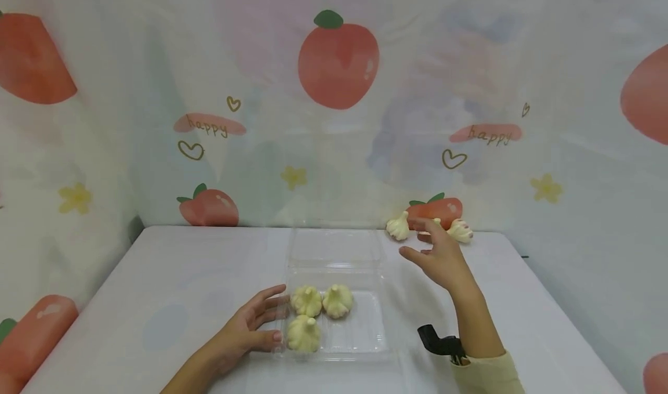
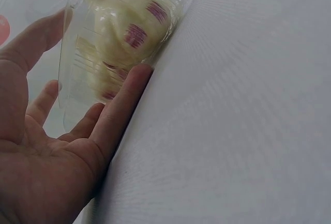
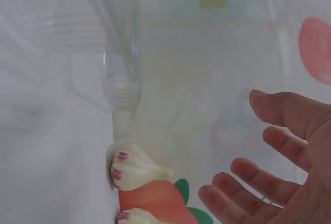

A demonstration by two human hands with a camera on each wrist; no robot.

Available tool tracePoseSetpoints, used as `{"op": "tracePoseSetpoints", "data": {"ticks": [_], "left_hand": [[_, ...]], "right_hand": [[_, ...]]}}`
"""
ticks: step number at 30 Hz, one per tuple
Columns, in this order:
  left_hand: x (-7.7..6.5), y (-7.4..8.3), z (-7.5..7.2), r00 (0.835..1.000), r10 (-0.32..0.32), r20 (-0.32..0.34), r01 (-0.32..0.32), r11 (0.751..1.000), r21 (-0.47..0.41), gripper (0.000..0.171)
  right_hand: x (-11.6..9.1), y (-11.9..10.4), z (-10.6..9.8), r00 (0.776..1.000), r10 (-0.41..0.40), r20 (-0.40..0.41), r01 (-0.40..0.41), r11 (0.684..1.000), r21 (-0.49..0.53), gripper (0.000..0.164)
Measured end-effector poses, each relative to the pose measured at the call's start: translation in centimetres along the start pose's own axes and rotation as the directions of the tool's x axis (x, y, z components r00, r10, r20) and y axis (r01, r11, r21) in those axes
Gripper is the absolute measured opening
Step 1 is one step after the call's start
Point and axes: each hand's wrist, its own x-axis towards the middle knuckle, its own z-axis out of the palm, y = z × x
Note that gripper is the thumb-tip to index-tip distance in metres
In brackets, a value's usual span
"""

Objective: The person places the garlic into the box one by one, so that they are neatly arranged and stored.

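Observation:
A clear plastic clamshell box point(image 1: 365, 324) lies with its lid point(image 1: 334, 248) folded back on the white table. Three garlic bulbs point(image 1: 338, 301) sit in its left and middle part. My left hand point(image 1: 247, 330) rests against the box's left wall, fingers fairly straight; in the left wrist view, fingertips point(image 2: 138, 73) touch the plastic beside a purple-marked bulb point(image 2: 132, 22). Over the back right, my right hand point(image 1: 440, 257) holds nothing, its fingers spread near a garlic bulb point(image 1: 398, 227) and another bulb point(image 1: 460, 231). A third one there is mostly hidden behind the fingers.
A printed cloth wall point(image 1: 334, 167) with fruit pictures rises behind the table's back edge, close to the far bulbs. The white tabletop point(image 1: 193, 278) extends left of the box. A black device point(image 1: 438, 342) is strapped at the right wrist.

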Motion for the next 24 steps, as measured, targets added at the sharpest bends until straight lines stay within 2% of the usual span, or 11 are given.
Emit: {"op": "tracePoseSetpoints", "data": {"ticks": [8, 10, 17, 24], "left_hand": [[0.0, 0.0, 0.0, 1.000, 0.004, 0.004, -0.004, 1.000, -0.006, 0.083], [0.0, 0.0, 0.0, 1.000, 0.002, 0.001, -0.002, 1.000, -0.009, 0.083], [0.3, -0.1, 0.0, 1.000, 0.003, -0.003, -0.003, 1.000, -0.009, 0.084], [0.0, -0.2, -0.2, 1.000, 0.002, -0.006, -0.002, 1.000, -0.006, 0.085]], "right_hand": [[0.8, 3.6, -0.5, 0.988, 0.119, -0.095, -0.116, 0.992, 0.042, 0.070], [1.0, 4.4, -0.8, 0.985, 0.143, -0.097, -0.137, 0.988, 0.066, 0.075], [2.2, 7.0, -1.6, 0.980, 0.182, -0.075, -0.158, 0.955, 0.252, 0.080], [3.3, 8.8, -2.3, 0.964, 0.260, -0.062, -0.227, 0.918, 0.324, 0.082]]}}
